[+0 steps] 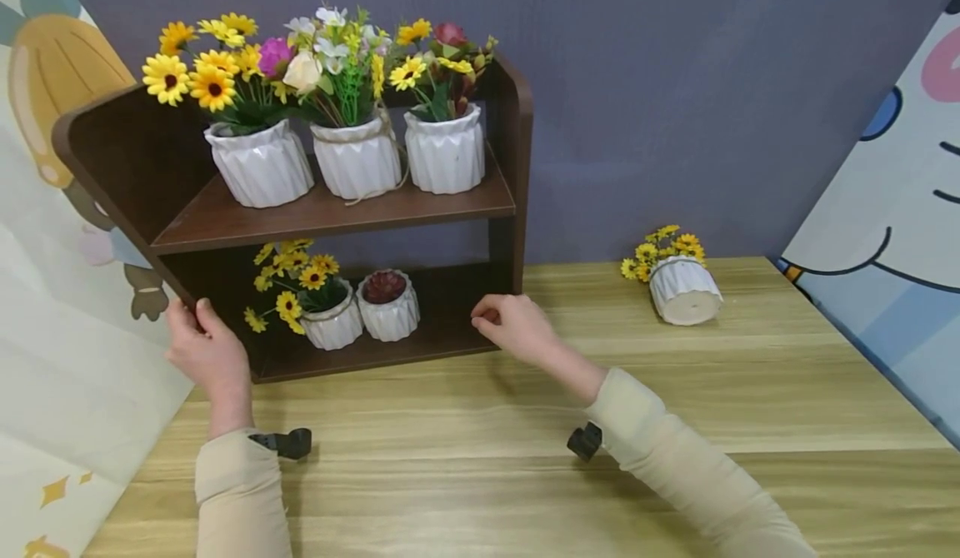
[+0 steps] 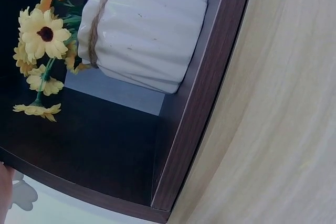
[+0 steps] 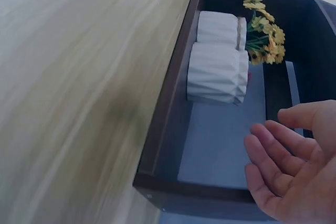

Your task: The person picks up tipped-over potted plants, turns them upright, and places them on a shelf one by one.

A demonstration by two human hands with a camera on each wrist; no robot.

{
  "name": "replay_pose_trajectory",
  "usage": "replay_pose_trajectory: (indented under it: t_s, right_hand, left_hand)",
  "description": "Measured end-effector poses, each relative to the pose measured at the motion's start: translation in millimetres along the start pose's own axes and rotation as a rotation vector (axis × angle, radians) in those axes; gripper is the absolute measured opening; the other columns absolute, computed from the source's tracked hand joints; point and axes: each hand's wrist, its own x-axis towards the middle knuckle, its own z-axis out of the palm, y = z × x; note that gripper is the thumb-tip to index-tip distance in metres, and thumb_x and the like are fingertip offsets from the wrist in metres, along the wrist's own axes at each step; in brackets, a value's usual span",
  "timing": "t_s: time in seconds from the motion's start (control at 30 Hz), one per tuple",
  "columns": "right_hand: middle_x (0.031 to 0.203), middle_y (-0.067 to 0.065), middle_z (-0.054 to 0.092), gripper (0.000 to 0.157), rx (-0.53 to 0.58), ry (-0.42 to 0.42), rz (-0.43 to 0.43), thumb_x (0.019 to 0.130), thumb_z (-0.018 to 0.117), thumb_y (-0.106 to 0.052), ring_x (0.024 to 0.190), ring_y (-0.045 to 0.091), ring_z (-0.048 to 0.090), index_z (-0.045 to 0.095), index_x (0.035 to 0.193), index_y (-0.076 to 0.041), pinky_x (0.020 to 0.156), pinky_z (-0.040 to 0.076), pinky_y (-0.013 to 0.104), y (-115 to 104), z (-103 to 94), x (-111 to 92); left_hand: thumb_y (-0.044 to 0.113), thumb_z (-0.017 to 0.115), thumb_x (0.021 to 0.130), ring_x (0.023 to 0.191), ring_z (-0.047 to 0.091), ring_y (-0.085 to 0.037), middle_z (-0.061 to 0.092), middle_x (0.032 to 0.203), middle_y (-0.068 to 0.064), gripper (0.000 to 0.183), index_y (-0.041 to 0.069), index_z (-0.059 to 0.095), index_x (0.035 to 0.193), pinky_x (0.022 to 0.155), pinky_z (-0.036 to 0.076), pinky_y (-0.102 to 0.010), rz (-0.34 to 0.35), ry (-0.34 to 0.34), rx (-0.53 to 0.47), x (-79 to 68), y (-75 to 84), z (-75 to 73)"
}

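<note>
A dark brown two-tier shelf (image 1: 337,229) stands tilted on the table. My left hand (image 1: 210,350) grips its left side panel, thumb on the inner side; the other fingers are partly hidden. By the lower right opening, my right hand (image 1: 517,329) has loosely curled fingers and holds nothing. The lower tier bears a white pot of yellow daisies (image 1: 332,323) and a white pot with a dark red succulent (image 1: 390,312). Along the upper tier are a yellow daisy pot (image 1: 261,166), a mixed flower pot (image 1: 356,158) and a pot of yellow and red flowers (image 1: 446,154).
Another white pot of yellow flowers (image 1: 684,291) lies tipped over on the wooden table (image 1: 450,458) at the right, its base facing me. A grey-blue wall (image 1: 675,108) rises behind, and cartoon-printed panels (image 1: 885,200) flank both sides.
</note>
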Motion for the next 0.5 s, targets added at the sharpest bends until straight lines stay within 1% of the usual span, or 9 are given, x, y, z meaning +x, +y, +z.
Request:
replay_pose_trajectory:
  t_s: [0.13, 0.23, 0.33, 0.4, 0.5]
  right_hand:
    - [0.080, -0.003, 0.067, 0.016, -0.007, 0.012, -0.013, 0.086, 0.059, -0.021, 0.068, 0.008, 0.060, 0.069, 0.095, -0.012, 0.063, 0.048, 0.027, 6.7, -11.3, -3.9]
    - [0.079, -0.001, 0.067, 0.016, -0.013, 0.009, -0.018, 0.086, 0.059, -0.020, 0.067, 0.009, 0.060, 0.068, 0.094, -0.010, 0.063, 0.047, 0.027, 13.3, -19.1, -7.2]
    - [0.078, -0.002, 0.066, 0.016, -0.039, 0.003, -0.001, 0.086, 0.059, -0.020, 0.067, 0.009, 0.058, 0.068, 0.094, -0.010, 0.063, 0.047, 0.027, 21.9, -25.9, -11.1]
    - [0.077, -0.001, 0.066, 0.016, -0.071, 0.012, 0.007, 0.086, 0.059, -0.021, 0.067, 0.010, 0.058, 0.068, 0.093, -0.010, 0.062, 0.046, 0.028, 28.1, -30.2, -13.1]
    - [0.078, 0.000, 0.066, 0.017, -0.119, 0.024, 0.022, 0.086, 0.058, -0.021, 0.068, 0.012, 0.059, 0.068, 0.094, -0.009, 0.062, 0.047, 0.029, 37.0, -37.2, -16.0]
  left_hand:
    - [0.036, 0.040, 0.095, 0.070, 0.039, -0.005, 0.053, 0.083, -0.005, 0.040, 0.002, 0.057, 0.108, 0.067, 0.030, -0.017, -0.003, 0.001, -0.004, 0.2, 0.3, 0.1]
    - [0.037, 0.040, 0.095, 0.070, 0.040, -0.010, 0.054, 0.083, -0.007, 0.040, 0.002, 0.057, 0.107, 0.067, 0.030, -0.018, 0.000, 0.003, 0.003, 0.8, -0.4, 0.3]
    - [0.037, 0.040, 0.094, 0.073, 0.044, -0.019, 0.057, 0.087, -0.012, 0.041, 0.002, 0.057, 0.107, 0.070, 0.034, -0.025, -0.005, -0.006, 0.006, 0.8, -1.4, 0.4]
    - [0.037, 0.040, 0.094, 0.076, 0.047, -0.024, 0.059, 0.091, -0.015, 0.042, 0.001, 0.057, 0.107, 0.073, 0.036, -0.031, -0.009, -0.013, 0.001, 0.8, -1.8, 0.0]
    - [0.037, 0.040, 0.094, 0.080, 0.050, -0.028, 0.061, 0.096, -0.018, 0.042, 0.001, 0.057, 0.108, 0.076, 0.037, -0.037, -0.021, -0.021, -0.012, 0.6, -1.4, -0.6]
